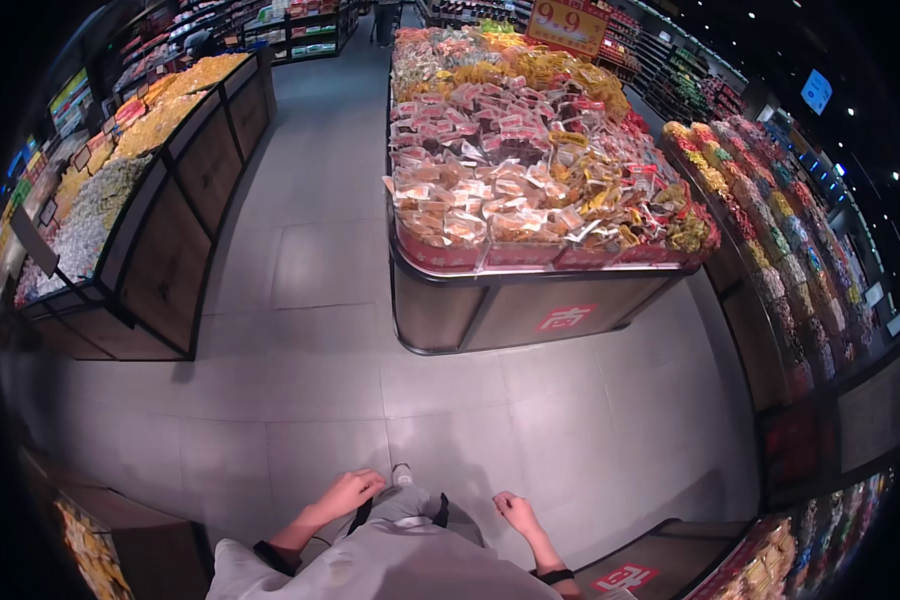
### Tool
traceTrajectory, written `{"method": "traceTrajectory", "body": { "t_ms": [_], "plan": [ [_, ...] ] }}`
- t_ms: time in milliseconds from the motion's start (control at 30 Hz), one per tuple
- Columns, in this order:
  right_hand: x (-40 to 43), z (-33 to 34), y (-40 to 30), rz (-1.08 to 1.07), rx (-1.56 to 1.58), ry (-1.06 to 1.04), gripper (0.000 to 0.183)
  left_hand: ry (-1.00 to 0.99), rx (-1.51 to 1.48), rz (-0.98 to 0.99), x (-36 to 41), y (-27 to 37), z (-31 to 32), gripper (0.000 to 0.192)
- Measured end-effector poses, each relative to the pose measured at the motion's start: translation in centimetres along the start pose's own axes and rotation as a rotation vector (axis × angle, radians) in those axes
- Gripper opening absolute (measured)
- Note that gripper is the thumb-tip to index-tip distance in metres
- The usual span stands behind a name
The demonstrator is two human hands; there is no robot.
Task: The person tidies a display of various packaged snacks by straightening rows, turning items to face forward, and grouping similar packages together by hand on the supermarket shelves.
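Both of my hands hang in front of my body above the tiled floor. My left hand (355, 489) is beside my grey trousers, fingers loosely curled, with nothing visible in it. Out to the right, my right hand (515, 511) is half curled over the floor; no object shows in it. A dark band circles each forearm. One light shoe (402, 474) shows ahead of my trousers. Beyond it stands a display island (450, 311) heaped with wrapped snacks (510, 180), out of contact with either hand.
A wood-panelled bin counter (166, 255) with loose goods runs along the left. Sloping candy bins (787, 232) line the right. Other display stands (146, 517) flank me at lower left and lower right (645, 555). Grey floor (315, 262) forms an aisle ahead; a person (384, 22) stands far along it.
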State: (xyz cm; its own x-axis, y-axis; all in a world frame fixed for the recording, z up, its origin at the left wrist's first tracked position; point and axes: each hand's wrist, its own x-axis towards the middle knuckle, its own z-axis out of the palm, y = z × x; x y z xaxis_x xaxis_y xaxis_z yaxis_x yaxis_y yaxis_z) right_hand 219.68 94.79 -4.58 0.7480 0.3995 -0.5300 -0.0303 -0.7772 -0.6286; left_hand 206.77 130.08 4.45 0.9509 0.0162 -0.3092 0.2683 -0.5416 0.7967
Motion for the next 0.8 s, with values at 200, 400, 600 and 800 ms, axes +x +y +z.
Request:
{"method": "traceTrajectory", "body": {
  "t_ms": [200, 400, 600, 800],
  "plan": [
    [13.8, -4.7, -10.3, -0.104, -0.035, -0.041, 0.022, 0.173, -0.009, 0.046, 8.6, -2.2, -7.7, 0.020],
    [28.2, -6.5, -14.2, -0.278, -0.084, -0.152, 0.023, 0.177, -0.113, -0.248, 15.4, -5.6, -12.9, 0.027],
    [39.0, -5.4, -26.6, -0.428, -0.134, -0.295, 0.020, 0.247, -0.115, -0.300, 18.6, -9.7, -21.2, 0.028],
    [44.5, -5.8, -44.4, -0.437, 0.193, -0.492, 0.021, 0.539, -0.247, -0.504, 20.1, -15.2, -29.5, 0.019]
  ]
}}
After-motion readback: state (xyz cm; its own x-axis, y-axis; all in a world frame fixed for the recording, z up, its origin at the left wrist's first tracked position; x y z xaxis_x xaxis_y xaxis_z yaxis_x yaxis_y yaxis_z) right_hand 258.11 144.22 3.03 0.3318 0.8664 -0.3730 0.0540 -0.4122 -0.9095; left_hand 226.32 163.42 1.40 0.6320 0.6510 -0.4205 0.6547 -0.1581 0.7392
